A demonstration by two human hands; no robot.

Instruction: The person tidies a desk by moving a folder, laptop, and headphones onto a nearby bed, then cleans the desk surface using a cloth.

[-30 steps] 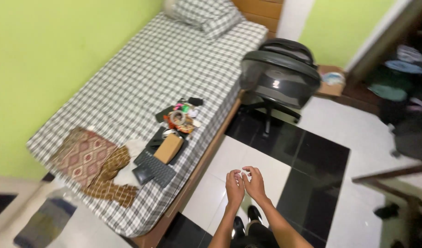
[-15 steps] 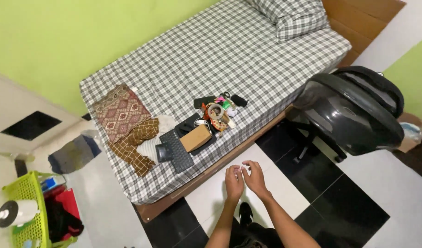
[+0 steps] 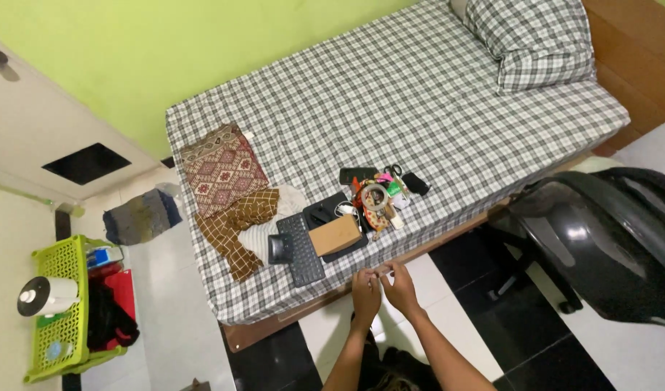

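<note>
Bed (image 3: 419, 101): hands (perhaps touching) meet.

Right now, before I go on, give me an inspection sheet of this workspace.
Surface: grey-and-white checked bed sheet, flat.
Job's things: something small and pale pinched between the fingertips; cannot tell what.
Clutter: black keyboard, brown cardboard box, roll of tape, patterned brown folded cloths, checked pillow.
Grippers: left hand and right hand together at the bed's near edge, fingertips touching.
Cables: a white cord beside the box, unclear.
Surroundings: black office chair, lime plastic basket, green wall, black-and-white tiled floor.
</note>
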